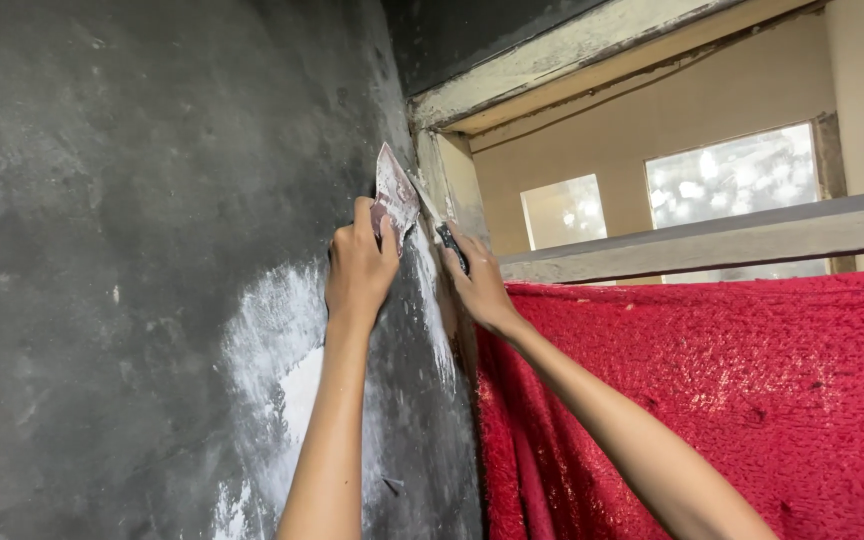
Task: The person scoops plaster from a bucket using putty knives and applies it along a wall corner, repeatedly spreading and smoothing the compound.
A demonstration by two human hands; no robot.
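My left hand (357, 270) is raised against a dark grey wall (102, 250) and grips a flat pinkish plate (395, 195) smeared with white putty. Beside it my right hand (474, 285) holds a putty knife (430, 210) by its dark handle, the blade pointing up toward the wall's corner near the plate. White putty patches (272, 340) cover the wall below my hands. Both forearms reach up from the bottom of the view.
A red textured cloth (712, 400) hangs over a grey horizontal bar (732, 235) in the opening to the right. A worn wooden frame (552, 55) runs above. Beyond it stands a beige wall with two bright windows (732, 180).
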